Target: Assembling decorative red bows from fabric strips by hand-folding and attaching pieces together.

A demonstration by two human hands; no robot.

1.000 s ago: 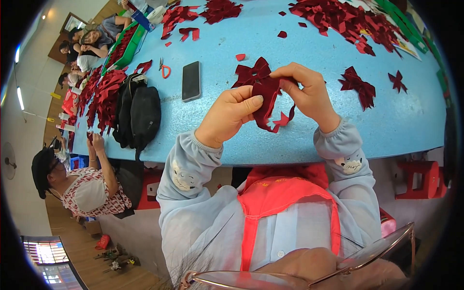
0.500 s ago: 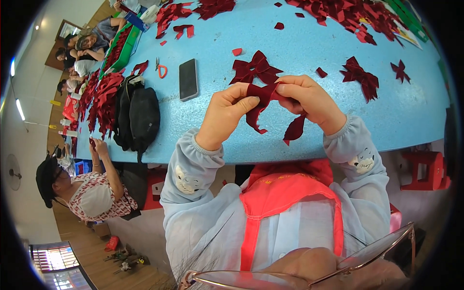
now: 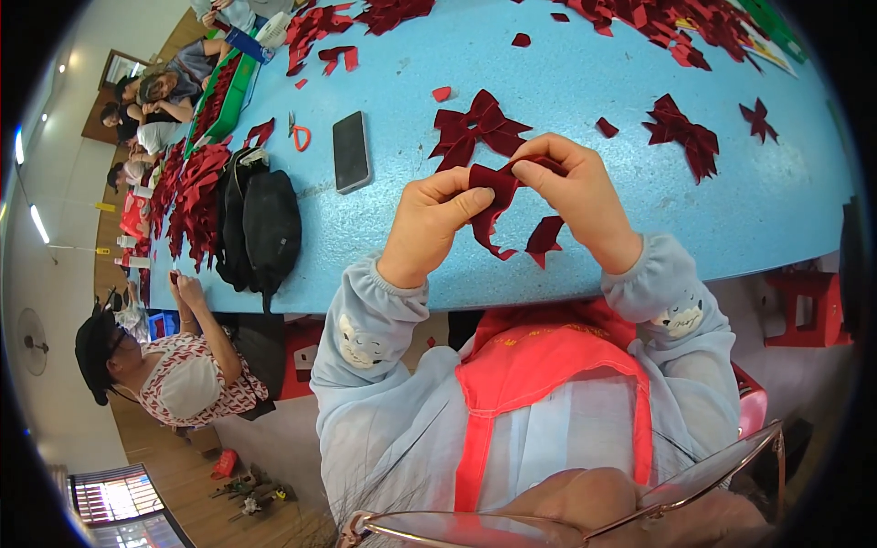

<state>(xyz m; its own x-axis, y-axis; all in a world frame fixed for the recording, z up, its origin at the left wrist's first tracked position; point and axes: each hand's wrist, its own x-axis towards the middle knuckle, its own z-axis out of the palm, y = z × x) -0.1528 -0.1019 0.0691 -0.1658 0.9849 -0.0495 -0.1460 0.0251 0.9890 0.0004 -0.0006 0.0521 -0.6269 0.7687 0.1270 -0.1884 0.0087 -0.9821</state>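
Observation:
Between my two hands is a dark red velvet ribbon [image 3: 492, 212], its pointed tails hanging below the fingers. My left hand [image 3: 433, 222] pinches its left part between thumb and fingers. My right hand [image 3: 583, 194] is closed on the other part, thumb against the middle; the folds there are partly hidden by its fingers. Just beyond my hands lies a finished-looking red velvet bow [image 3: 477, 126] on the blue table. Farther right are another bow [image 3: 683, 137] and a small bow-shaped piece [image 3: 758, 121].
Orange-handled scissors [image 3: 300, 134], a phone [image 3: 352, 152] and a black bag [image 3: 259, 224] lie to the left on the table [image 3: 402, 100]. Red velvet pieces [image 3: 639, 27] are heaped at the far side. A person [image 3: 174, 365] sits at my left, and a red stool [image 3: 806, 309] stands at right.
My right hand has turned and come closer to the left, its fingers now folded over the ribbon's top. The right tail has shifted left. My left hand keeps its pinch.

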